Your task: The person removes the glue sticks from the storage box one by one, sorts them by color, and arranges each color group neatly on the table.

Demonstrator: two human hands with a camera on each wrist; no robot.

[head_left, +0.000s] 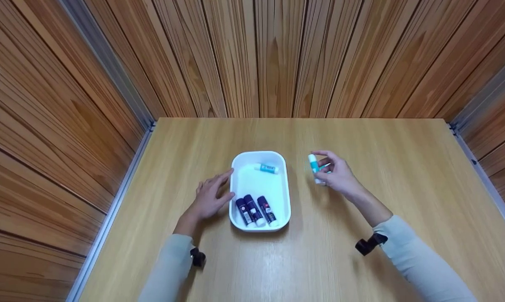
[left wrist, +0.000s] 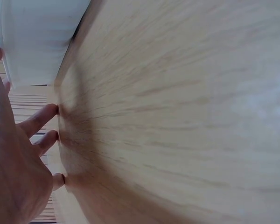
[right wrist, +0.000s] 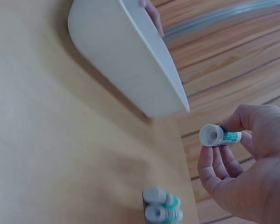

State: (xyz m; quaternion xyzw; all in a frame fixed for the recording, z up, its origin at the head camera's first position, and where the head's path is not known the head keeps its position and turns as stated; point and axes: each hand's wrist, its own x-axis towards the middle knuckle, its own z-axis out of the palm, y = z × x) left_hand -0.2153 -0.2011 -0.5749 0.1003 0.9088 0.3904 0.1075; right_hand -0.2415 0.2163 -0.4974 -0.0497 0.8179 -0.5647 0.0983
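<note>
My right hand (head_left: 339,175) pinches a teal-and-white glue stick (head_left: 314,163) between thumb and fingers, above the table to the right of a white tray (head_left: 288,193). In the right wrist view, its hollow white end faces the camera. Two more teal glue sticks (right wrist: 164,214) lie side by side on the table below that hand. At the tray's left side, my left hand (head_left: 210,199) touches the rim with thumb and index finger; its other fingertips rest on the table in the left wrist view. Inside the tray are one teal glue stick (head_left: 267,168) and three dark-blue glue sticks (head_left: 254,209).
The wooden table (head_left: 185,142) carries the tray near its middle. Wood-plank walls (head_left: 273,58) stand behind it and on both sides, with metal strips (head_left: 122,184) along the corners and side edges. A dark wrist camera (head_left: 370,244) sits on the right sleeve.
</note>
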